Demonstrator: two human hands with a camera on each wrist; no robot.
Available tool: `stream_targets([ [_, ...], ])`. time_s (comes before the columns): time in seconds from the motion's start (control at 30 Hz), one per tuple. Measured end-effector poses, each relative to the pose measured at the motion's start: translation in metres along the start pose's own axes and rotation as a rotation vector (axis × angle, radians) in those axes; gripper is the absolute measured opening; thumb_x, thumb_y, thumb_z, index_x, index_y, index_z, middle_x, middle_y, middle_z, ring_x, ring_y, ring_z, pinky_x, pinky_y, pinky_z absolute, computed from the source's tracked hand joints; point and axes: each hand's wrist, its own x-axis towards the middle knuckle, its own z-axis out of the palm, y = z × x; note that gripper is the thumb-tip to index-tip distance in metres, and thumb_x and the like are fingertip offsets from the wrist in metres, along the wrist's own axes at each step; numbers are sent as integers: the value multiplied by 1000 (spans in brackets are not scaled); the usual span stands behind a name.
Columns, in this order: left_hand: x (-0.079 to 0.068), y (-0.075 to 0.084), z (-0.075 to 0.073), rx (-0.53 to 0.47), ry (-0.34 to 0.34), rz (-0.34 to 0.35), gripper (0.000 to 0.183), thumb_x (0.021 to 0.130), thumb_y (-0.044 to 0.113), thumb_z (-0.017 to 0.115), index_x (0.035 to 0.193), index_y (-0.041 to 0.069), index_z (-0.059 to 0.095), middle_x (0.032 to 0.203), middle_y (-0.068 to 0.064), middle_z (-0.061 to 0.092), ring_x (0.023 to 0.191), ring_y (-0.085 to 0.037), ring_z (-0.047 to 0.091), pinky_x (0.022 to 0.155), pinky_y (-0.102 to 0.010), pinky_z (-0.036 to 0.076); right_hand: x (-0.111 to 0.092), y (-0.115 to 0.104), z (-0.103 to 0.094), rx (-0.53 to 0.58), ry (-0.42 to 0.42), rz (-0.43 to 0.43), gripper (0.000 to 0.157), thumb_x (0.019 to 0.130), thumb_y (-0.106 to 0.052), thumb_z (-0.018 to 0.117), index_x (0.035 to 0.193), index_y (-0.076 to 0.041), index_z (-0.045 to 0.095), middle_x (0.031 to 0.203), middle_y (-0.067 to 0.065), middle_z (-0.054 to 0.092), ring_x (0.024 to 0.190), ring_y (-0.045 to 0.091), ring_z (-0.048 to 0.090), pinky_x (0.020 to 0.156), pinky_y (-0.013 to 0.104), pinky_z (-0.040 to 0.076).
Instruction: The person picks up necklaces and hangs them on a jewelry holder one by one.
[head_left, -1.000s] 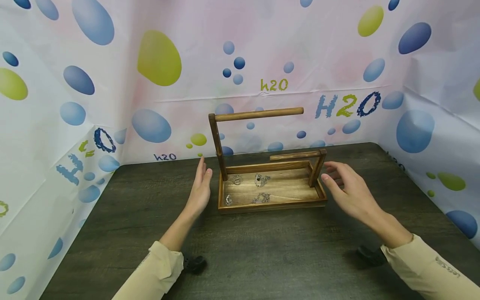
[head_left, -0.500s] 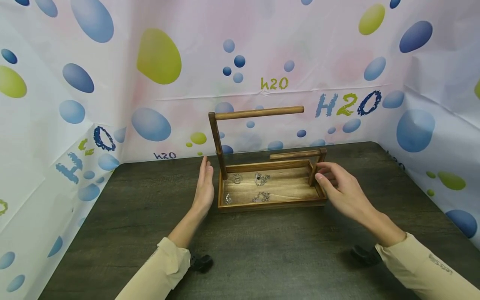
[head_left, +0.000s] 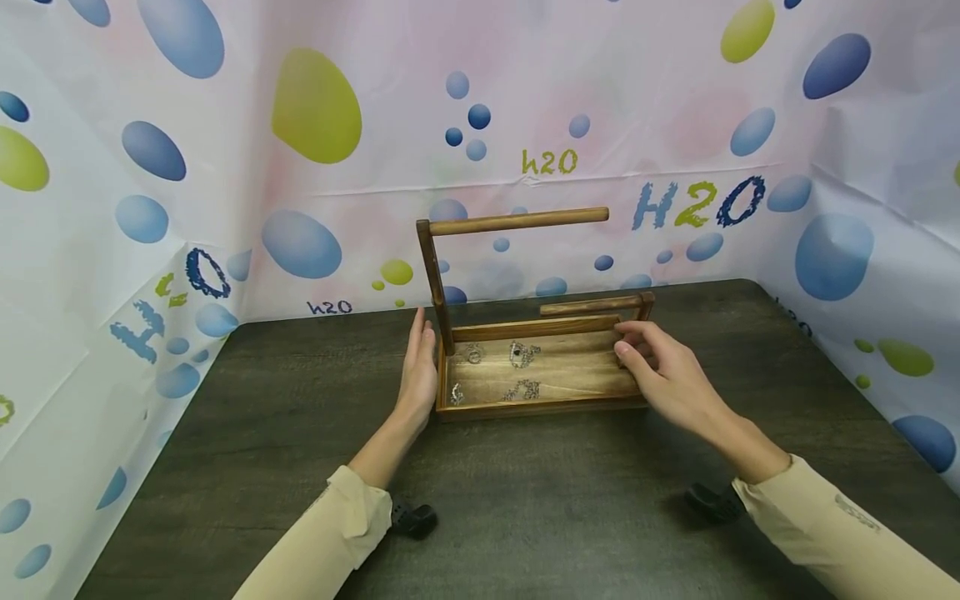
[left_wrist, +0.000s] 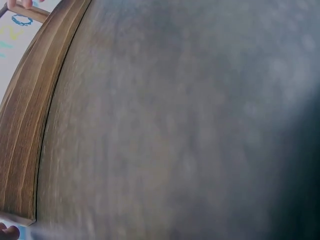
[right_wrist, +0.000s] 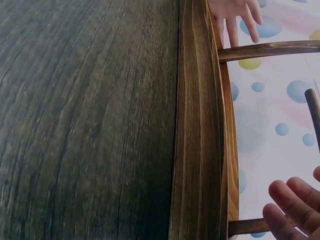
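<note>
A wooden jewellery stand (head_left: 551,407) has a shallow tray base, a tall bar (head_left: 517,222) on a left post and a lower bar (head_left: 592,307) on a short right post. Several silver-coloured chain-like pieces (head_left: 522,389) lie in the tray. My left hand (head_left: 417,375) is upright with straight fingers, right beside the tray's left end. My right hand (head_left: 675,375) reaches over the right end, fingers loosely bent in front of the short post. In the right wrist view its fingers (right_wrist: 287,202) are spread apart, with the short post (right_wrist: 247,226) behind them.
The stand rests on a dark wood-grain table (head_left: 540,500). A white sheet (head_left: 405,100) with blue and green spots and "H2O" lettering rises behind it and at both sides. Black straps (head_left: 414,521) sit at the cuffs of both beige sleeves.
My left hand has moved right, up to the tray's left end. My right hand has shifted left from beside the right end to over it. The stand has not moved.
</note>
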Motion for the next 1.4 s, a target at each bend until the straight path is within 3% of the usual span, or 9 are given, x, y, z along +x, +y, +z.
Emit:
stream_targets([
  [0.07,-5,7,2,10,-10,10,55,112,22,24,163,12,8,166,-17,13,152,-31,15,119,-51,13,2,0,2,4,-6,1,40,107,-29,49,137,-5,55,107,8,63,90,24,59,76,33,48],
  [0.43,-4,10,8,39,-51,50,55,112,20,24,163,10,7,168,-10,8,152,-29,11,120,-47,13,9,-4,11,32,-63,12,42,107,-32,48,139,-6,54,111,10,64,85,23,60,69,38,49],
  [0.63,-4,10,10,49,-57,61,55,112,19,23,163,9,7,168,-11,8,152,-30,11,120,-48,14,13,-7,18,52,-88,16,42,107,-32,47,139,-5,54,115,12,64,94,25,62,77,44,50],
  [0.87,14,-31,10,59,-35,104,56,112,33,23,164,22,5,168,-1,7,152,-24,11,120,-50,13,17,-6,29,78,-112,21,43,107,-33,47,140,-5,53,118,14,64,98,29,62,81,47,49],
  [0.9,14,-31,10,57,-37,100,56,112,32,23,164,23,6,168,-1,7,152,-23,11,119,-50,13,18,-6,30,77,-115,23,43,107,-33,48,139,-5,53,117,14,64,98,29,63,81,47,50],
  [1.07,12,-32,11,12,-57,76,59,111,16,28,163,27,3,168,-1,4,153,-20,9,120,-46,15,21,-6,38,76,-129,35,43,107,-34,48,138,-5,54,117,14,64,100,30,63,83,49,50],
  [1.23,12,-34,11,3,-69,65,76,103,-5,33,163,31,3,167,1,1,152,-16,6,120,-44,17,22,-7,44,74,-144,35,43,107,-34,49,139,-5,54,118,15,64,100,31,63,84,50,51],
  [1.4,11,-36,10,35,-59,60,90,92,-18,26,163,32,4,167,2,6,152,-14,10,120,-42,16,26,-8,51,69,-156,29,43,107,-35,49,138,-6,55,117,14,65,99,31,64,83,49,52],
])
